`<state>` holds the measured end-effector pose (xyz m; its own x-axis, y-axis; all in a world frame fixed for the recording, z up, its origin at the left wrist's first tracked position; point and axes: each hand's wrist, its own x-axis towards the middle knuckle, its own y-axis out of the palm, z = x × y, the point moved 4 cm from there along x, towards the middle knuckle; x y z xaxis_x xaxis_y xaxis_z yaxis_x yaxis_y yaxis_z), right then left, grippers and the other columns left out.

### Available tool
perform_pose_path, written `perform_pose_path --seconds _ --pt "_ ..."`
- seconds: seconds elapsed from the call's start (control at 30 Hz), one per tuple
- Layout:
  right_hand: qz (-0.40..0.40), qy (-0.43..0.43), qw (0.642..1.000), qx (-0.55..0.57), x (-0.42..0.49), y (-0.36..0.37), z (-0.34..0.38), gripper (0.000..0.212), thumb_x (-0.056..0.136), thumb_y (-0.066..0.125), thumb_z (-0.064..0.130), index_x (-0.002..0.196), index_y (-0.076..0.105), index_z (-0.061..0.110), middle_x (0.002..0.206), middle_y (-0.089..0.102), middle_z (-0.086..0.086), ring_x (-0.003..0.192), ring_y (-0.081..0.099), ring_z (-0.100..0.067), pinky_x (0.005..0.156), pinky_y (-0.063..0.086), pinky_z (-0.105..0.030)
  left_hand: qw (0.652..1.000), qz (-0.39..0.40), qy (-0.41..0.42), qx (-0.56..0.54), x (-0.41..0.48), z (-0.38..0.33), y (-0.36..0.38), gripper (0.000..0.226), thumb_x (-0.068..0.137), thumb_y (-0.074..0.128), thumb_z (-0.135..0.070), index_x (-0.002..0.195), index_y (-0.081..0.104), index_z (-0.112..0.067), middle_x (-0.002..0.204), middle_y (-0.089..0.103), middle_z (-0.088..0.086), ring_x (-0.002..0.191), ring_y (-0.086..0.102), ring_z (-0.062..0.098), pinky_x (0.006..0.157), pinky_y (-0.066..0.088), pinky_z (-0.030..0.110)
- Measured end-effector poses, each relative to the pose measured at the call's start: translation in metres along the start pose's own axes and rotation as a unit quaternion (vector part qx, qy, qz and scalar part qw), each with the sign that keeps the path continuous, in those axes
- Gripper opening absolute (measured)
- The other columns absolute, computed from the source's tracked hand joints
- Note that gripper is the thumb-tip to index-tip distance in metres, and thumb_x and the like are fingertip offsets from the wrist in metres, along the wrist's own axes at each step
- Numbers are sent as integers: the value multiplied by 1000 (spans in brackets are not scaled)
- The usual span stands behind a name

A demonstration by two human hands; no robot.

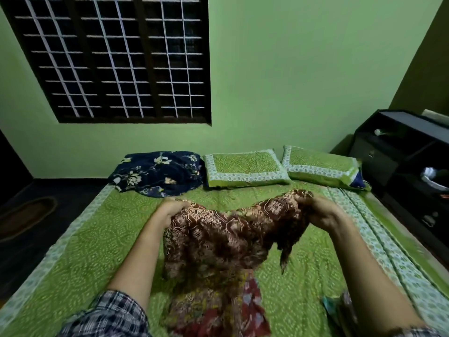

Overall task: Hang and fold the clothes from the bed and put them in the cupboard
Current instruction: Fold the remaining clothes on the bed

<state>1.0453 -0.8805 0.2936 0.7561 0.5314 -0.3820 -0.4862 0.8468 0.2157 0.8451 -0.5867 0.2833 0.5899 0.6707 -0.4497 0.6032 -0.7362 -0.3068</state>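
A maroon patterned garment hangs spread between my two hands above the green bed. My left hand grips its left top edge. My right hand grips its right top edge, and a loose corner dangles below that hand. The lower part of the garment trails down onto a pile of other printed clothes at the near edge of the bed. A teal and pink cloth lies by my right forearm.
A dark blue floral blanket and two green pillows lie at the head of the bed. A black shelf unit stands to the right. A barred window fills the wall. A mat lies on the floor at left.
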Motion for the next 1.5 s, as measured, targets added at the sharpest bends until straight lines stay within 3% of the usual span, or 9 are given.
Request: perform_pose_path --seconds 0.4,0.5,0.63,0.8,0.97,1.07,1.2,1.37,1.5 --pt "-218 -97 879 -412 0 -17 1 51 79 73 10 122 45 5 107 60 -15 81 53 -21 66 46 -31 959 -158 183 145 11 -13 -7 25 97 42 -7 116 58 -5 118 60 15 79 57 19 69 42 27" --pt "-69 -148 913 -373 -1 -7 -1 53 83 69 18 130 45 14 113 59 -13 89 58 -19 71 49 -28 956 -76 231 164 7 -14 -1 24 93 55 -23 109 63 -7 122 59 8 113 53 24 94 40 34" --pt "35 -127 778 -614 11 -8 -9 41 76 76 23 114 63 15 110 60 3 100 58 -16 80 46 -18 920 54 245 301 12 -10 -1 41 76 74 -32 111 65 -14 125 52 0 119 45 17 106 36 41" --pt "-99 -209 688 -688 14 -3 2 17 78 70 36 93 71 27 127 46 1 128 38 -30 107 32 -44 849 -219 249 412 9 -14 -6 23 85 65 -23 107 68 -18 126 41 8 115 37 24 99 33 37" --pt "268 -145 777 -551 -58 68 3 14 83 70 24 93 71 15 95 71 1 85 64 -5 73 52 -27 866 -306 188 348 -1 -22 -7 22 95 48 -10 106 67 -8 104 65 16 93 62 32 71 47 34" --pt "389 -121 711 -573 -90 100 -5 15 88 65 14 77 61 24 64 60 19 58 52 7 56 40 -12 919 -256 225 198 -3 -34 -2 28 95 43 -8 113 64 -5 106 64 16 85 61 31 69 49 27" --pt "331 -241 673 -616 -75 118 0 19 89 52 -4 90 65 10 89 65 14 81 60 -2 73 49 -20 953 -112 275 66 -20 -47 21 32 92 54 -32 67 58 -12 58 47 -3 48 36 9 46 34 20" --pt "212 -325 705 -594 -57 129 7 35 83 56 -8 110 68 10 113 68 1 98 63 -7 88 52 -24 923 77 348 148 -38 -43 52 23 69 79 -22 67 57 -19 100 67 -1 107 56 15 106 34 41" --pt "133 -349 763 -528 -52 121 15 15 80 70 1 93 70 9 91 68 3 84 62 -7 68 44 -5 904 192 360 126 -54 -44 66 24 81 64 2 82 59 -21 96 60 -12 103 53 5 110 27 34"
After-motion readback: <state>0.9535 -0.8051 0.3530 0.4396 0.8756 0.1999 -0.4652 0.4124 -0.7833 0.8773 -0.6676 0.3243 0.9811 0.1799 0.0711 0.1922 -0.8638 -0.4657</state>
